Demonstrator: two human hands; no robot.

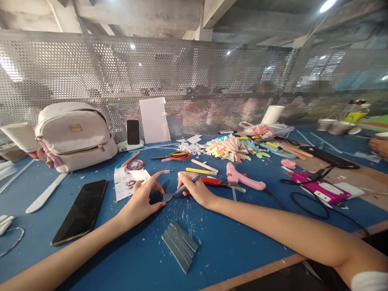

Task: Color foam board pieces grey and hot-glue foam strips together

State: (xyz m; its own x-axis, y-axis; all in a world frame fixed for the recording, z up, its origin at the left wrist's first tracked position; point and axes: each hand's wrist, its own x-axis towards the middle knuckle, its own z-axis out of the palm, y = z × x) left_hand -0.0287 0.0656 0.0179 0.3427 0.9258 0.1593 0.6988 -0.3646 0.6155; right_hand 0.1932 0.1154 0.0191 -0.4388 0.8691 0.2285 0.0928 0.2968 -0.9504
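My right hand [195, 189] is closed in a pen grip around a slim grey craft knife [182, 188], its tip pointing down and left. A small grey piece [167, 197] lies at that tip, and I cannot tell where blade and piece part. Around its left side curves my left hand [142, 199], thumb and index finger apart, the thumb tip close to the piece. Dark grey strips [180, 245] lie side by side nearer to me, with tiny scraps scattered above them. Red-handled pliers or cutters [212, 181] rest just beyond my right hand.
A pink glue gun [244, 178] with its cord lies right, near a magenta power strip [321, 188]. Paper scraps [230, 147] and scissors [174, 156] lie ahead. A phone [80, 212] and white backpack [75, 137] are left. Another person's hand [378, 146] shows far right.
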